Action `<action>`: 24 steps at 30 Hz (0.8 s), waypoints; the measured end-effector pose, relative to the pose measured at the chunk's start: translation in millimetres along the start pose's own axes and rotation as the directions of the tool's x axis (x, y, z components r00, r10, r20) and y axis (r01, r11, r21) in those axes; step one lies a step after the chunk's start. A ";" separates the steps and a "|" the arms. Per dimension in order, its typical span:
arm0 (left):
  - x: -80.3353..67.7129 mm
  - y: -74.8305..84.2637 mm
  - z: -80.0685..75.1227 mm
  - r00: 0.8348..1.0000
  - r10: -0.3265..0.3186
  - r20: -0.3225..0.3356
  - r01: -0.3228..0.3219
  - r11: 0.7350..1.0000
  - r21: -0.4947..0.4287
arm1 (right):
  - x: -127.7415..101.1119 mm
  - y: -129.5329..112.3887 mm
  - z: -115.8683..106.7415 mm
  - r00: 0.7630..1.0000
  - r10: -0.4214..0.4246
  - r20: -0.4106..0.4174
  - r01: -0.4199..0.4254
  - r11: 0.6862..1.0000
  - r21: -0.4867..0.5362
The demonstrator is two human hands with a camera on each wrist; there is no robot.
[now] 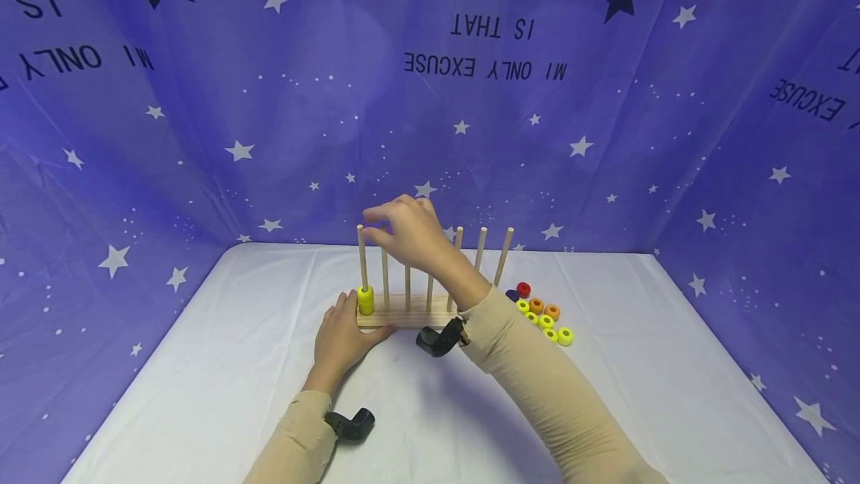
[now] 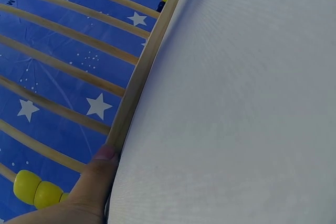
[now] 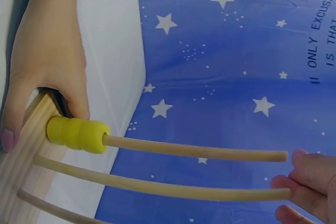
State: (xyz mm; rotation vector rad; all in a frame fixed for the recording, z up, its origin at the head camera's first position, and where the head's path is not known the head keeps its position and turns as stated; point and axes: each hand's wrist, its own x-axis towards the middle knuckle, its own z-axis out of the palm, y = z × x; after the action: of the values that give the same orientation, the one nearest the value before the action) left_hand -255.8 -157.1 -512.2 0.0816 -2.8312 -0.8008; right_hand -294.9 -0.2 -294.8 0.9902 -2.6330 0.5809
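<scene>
A wooden base (image 1: 403, 317) with several upright pegs stands mid-table. Two yellow beads (image 1: 366, 300) sit stacked at the bottom of its leftmost peg (image 1: 362, 256). My left hand (image 1: 339, 338) grips the base's left end, the thumb (image 2: 97, 177) pressed on the near edge of the base (image 2: 139, 77). My right hand (image 1: 403, 234) hovers over the peg tops with its fingertips (image 3: 310, 187) loosely curled by the tips of the first two pegs, and nothing shows between them. The right wrist view shows the yellow beads (image 3: 79, 133) against the base (image 3: 26, 145), with the left hand (image 3: 47, 51) wrapped round its end.
Several loose beads (image 1: 544, 314) in yellow, orange, red and purple lie on the white tablecloth (image 1: 235, 364) right of the base. A star-printed blue backdrop (image 1: 430, 95) closes the table in behind and at both sides. Black wrist cameras (image 1: 440, 338) hang under my forearms.
</scene>
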 end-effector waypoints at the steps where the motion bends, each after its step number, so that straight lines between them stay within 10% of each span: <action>1: -0.2 0.1 0.3 1.000 -0.001 0.002 0.001 1.000 -0.003 | -1.3 0.9 -1.8 1.000 -0.001 -0.007 0.001 1.000 0.007; 24: -0.2 0.9 1.0 1.000 -0.013 0.006 0.013 1.000 0.007 | -54.2 64.6 -57.2 0.970 0.011 -0.245 0.024 0.990 0.142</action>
State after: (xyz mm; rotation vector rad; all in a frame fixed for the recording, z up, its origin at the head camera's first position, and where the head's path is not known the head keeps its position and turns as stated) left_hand -255.8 -155.8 -512.6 0.0986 -2.8421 -0.7950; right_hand -292.8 100.9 -282.6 0.9013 -2.3966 0.8445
